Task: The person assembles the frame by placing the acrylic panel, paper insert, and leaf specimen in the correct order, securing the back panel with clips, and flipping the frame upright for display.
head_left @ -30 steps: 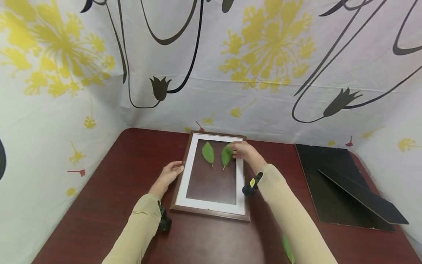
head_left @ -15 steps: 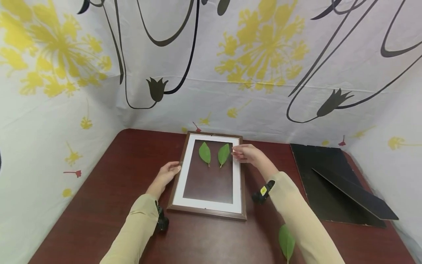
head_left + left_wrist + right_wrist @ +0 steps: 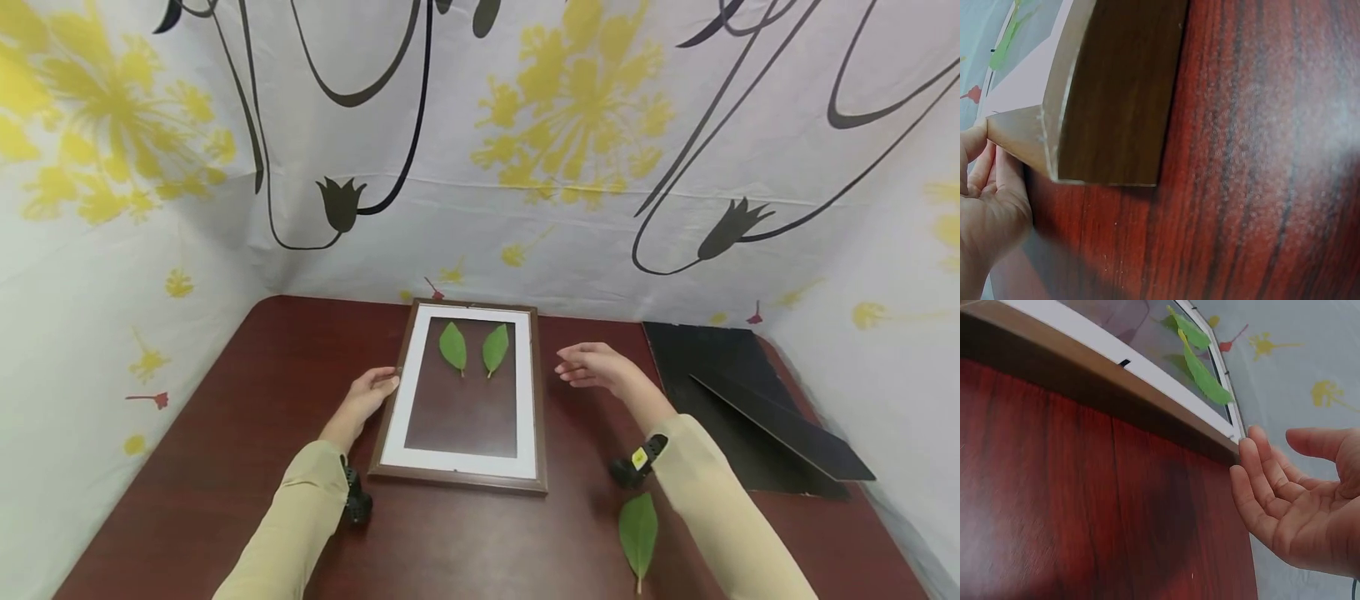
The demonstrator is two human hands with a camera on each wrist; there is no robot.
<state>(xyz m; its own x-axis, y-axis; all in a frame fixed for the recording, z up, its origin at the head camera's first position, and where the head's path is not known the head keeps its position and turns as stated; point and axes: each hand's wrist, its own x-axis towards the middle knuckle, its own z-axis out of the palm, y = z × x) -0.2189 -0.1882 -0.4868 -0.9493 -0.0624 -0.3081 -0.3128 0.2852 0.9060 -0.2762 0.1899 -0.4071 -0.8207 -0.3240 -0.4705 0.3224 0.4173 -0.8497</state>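
Observation:
A brown picture frame (image 3: 465, 479) with a white mat (image 3: 450, 461) lies on the table. Near its far end, two green leaves (image 3: 453, 346) rest side by side inside the mat's opening, stems toward the near side. My left hand (image 3: 366, 398) holds the frame's left edge; in the left wrist view its thumb and fingers meet the brown border (image 3: 1022, 134). To the right of the frame, my right hand (image 3: 598, 368) hovers with loosely bent fingers and nothing in them. A third leaf (image 3: 638, 532) lies on the table near my right forearm.
Black backing boards (image 3: 701, 354) lie at the right side of the table (image 3: 240, 467), one with a raised flap (image 3: 780, 425). A white patterned cloth (image 3: 420, 250) hangs behind and along both sides.
My right hand has let go of the right-hand leaf and moved right, off the frame. The third leaf has come fully into view. My left hand stays at the frame's edge.

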